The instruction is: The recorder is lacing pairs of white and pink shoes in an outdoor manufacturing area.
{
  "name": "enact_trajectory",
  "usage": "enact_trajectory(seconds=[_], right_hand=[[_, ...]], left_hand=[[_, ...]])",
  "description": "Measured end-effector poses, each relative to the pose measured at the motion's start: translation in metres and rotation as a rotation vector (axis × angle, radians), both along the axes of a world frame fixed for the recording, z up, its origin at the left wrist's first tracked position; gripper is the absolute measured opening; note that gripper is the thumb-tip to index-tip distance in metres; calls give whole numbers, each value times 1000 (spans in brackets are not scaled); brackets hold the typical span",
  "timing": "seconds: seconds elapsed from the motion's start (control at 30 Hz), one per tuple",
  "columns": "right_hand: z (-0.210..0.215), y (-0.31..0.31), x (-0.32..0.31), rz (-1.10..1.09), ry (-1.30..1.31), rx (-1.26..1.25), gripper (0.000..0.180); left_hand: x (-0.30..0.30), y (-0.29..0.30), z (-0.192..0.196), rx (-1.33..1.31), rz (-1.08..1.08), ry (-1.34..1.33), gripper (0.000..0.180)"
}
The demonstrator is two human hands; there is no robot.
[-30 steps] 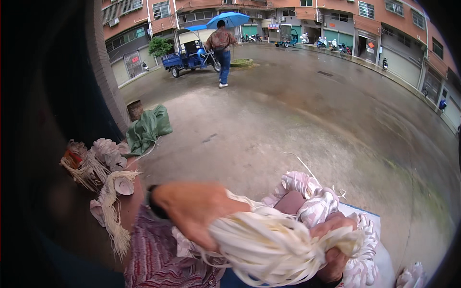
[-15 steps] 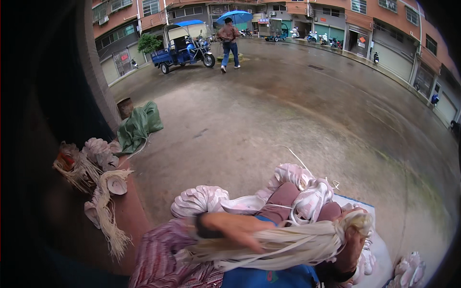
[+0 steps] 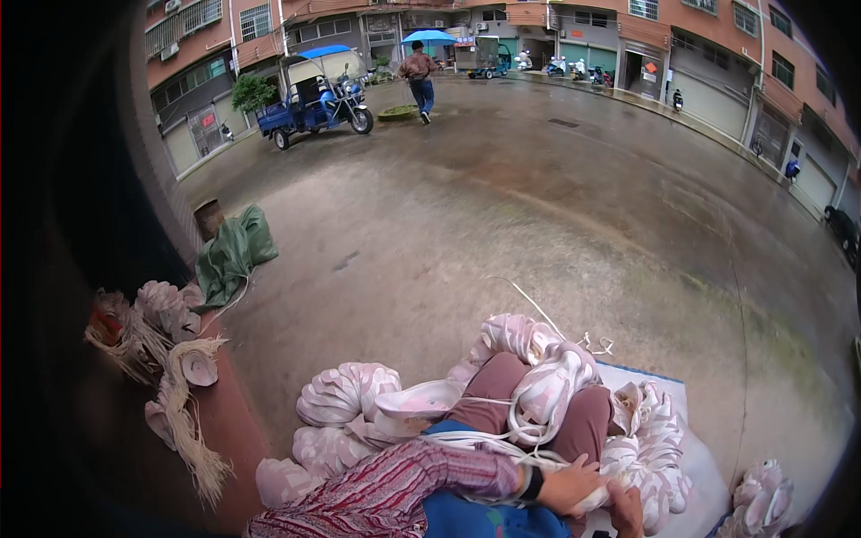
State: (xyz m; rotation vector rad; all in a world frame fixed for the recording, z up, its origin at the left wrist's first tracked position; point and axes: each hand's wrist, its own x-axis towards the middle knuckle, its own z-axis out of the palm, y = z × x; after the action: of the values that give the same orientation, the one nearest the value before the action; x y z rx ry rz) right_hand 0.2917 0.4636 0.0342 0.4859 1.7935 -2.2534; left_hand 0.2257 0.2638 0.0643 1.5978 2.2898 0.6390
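Head view. The left hand (image 3: 574, 484) lies at about six o'clock in the picture, its striped sleeve (image 3: 395, 489) coming in from seven o'clock and a dark wristband (image 3: 533, 482) at the wrist; the fingers curl down over a bundle of pale cord (image 3: 502, 444) that runs across the lap, and they appear clenched on it. The right hand (image 3: 628, 509) shows only as a few knuckles at the lower edge, just at five o'clock of the left hand and touching it; it seems pressed to the same bundle, but whether its fingers are clenched or released cannot be told. The cord passes toward eleven o'clock from the hands and loops over the knee (image 3: 502, 394). Pink-and-white folded pieces (image 3: 345, 394) are heaped around the legs from nine o'clock to three o'clock, on a pale sheet (image 3: 708, 475). As a judgement, gathering the strands goes best with both hands close together, the strands kept parallel and taut over the knee, and loose ends drawn in before the grip tightens. At ten o'clock, more pieces and straw-coloured fringe (image 3: 184, 421) rest on a ledge (image 3: 238, 430); a green cloth (image 3: 233, 251) lies beyond. At twelve o'clock a person with a blue umbrella (image 3: 429, 38) crosses the wet pavement (image 3: 538, 224).
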Motion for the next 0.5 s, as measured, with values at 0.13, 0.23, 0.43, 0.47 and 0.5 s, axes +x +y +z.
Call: enact_trajectory(seconds=[0.13,0.23,0.43,0.47,0.5], right_hand=[[43,8,2,43,37,473,46],[54,8,6,33,72,682,42],[59,18,7,126,94,471,32],[56,19,9,135,81,449,32],[55,18,12,140,65,424,32]], left_hand=[[1,-5,-8,58,-14,12,87],[-9,5,-2,220,44,-171,76],[-2,18,-21,119,47,128,57],[-4,19,-16,-75,-10,123,95],[-7,20,-5,-76,-17,125,95]])
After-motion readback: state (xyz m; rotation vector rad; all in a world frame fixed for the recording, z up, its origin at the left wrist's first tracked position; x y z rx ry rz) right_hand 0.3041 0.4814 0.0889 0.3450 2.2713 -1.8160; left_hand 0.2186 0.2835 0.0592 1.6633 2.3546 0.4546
